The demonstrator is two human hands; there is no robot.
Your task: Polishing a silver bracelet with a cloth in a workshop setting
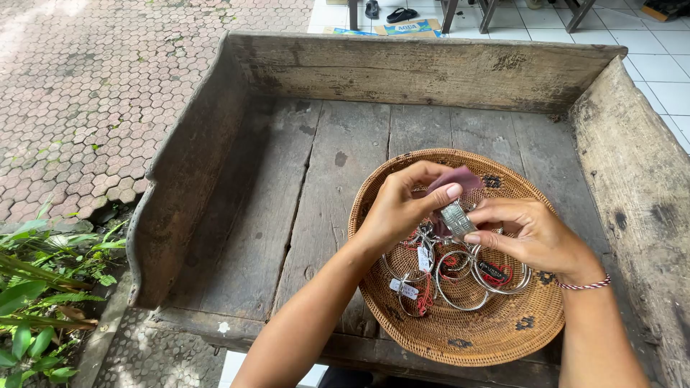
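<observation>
My left hand [399, 208] pinches a dusky pink cloth [455, 177] against a wide silver bangle [457, 218]. From the other side, my right hand [528, 233] grips the same bangle with its fingertips. Both hands hover over a round woven basket [460, 338]. Inside the basket lie several thin silver bangles [460, 276] with small tags and red strings. A red-and-white cord bracelet circles my right wrist.
The basket rests on a weathered wooden bench seat [287, 215] with a high back [417, 68] and side arms [636, 172]. Hexagonal paving [86, 86] lies to the left, green plants [36, 287] at lower left, white floor tiles [661, 65] and sandals [400, 13] behind.
</observation>
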